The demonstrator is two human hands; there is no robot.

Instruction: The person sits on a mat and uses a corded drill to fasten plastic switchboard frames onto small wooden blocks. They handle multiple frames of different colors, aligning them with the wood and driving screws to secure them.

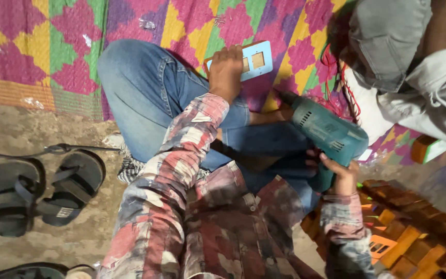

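So we're sitting cross-legged on the patterned mat (pixel 52 46), looking down at our own lap. Far left, a pair of dark sandals (pixel 37 188) sits on the bare dirt floor, each with a small pale label patch near the heel, and a dark cord runs past them.

Our left hand (pixel 226 70) is clamped down on a pale blue switch plate (pixel 256 61), pinning it to the mat just past our knee. The plate has square cutouts showing brown through them. We can't spot any fresh holes or screws in it from here, so our guess is the drilling part hasn't really started on this piece.

Our right hand (pixel 339 175) is wrapped tight round the handle of a teal drill (pixel 323 132), its nose aimed toward the plate but not touching it.

Lower right there's a heap of orange-brown wooden boxes (pixel 414 243), one with an orange face with cutouts. Another person in grey sits top right, beside some red wires (pixel 344 93).
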